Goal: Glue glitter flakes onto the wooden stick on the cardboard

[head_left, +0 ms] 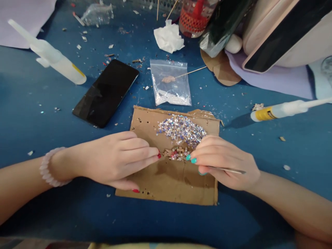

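A small ornament (176, 153) crusted with reddish, gold and pale bits sits over the cardboard (166, 188), between my two hands. My left hand (116, 159) has its fingertips closed at the ornament's left end, on what looks like a thin stick; the thumb rests lower, apart from them. In my right hand (224, 160) is a pair of metal tweezers (228, 169), its rear end sticking out to the right. The fingertips of that hand are at the ornament's right end, and the tweezer tips are hidden. Just behind lies a heap of glittering chips (181, 129).
Behind the cardboard lies a zip bag (171, 83) of white beads, with another stick-mounted piece on it. A black phone (106, 93) and a glue bottle (57, 64) are left; another glue bottle (277, 110) is right. Crumpled tissue (168, 37) and a red-banded jar (194, 22) stand farther back.
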Available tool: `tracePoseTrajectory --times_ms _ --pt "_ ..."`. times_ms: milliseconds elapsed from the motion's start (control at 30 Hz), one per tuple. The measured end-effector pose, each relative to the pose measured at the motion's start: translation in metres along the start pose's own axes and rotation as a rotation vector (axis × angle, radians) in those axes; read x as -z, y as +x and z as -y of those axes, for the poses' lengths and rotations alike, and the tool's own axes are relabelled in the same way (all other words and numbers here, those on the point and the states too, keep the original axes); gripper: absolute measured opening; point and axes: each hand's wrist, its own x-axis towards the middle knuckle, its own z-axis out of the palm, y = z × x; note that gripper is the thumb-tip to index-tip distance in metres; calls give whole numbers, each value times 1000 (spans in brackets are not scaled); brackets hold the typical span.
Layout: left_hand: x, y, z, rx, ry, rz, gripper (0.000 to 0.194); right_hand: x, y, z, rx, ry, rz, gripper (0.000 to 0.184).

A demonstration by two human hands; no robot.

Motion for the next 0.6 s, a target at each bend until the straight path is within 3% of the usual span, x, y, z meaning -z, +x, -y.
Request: tracePoseTrajectory --times_ms 600 --pt "1 0 3 -3 -39 -10 51 -9 3 -1 33 15 2 5"
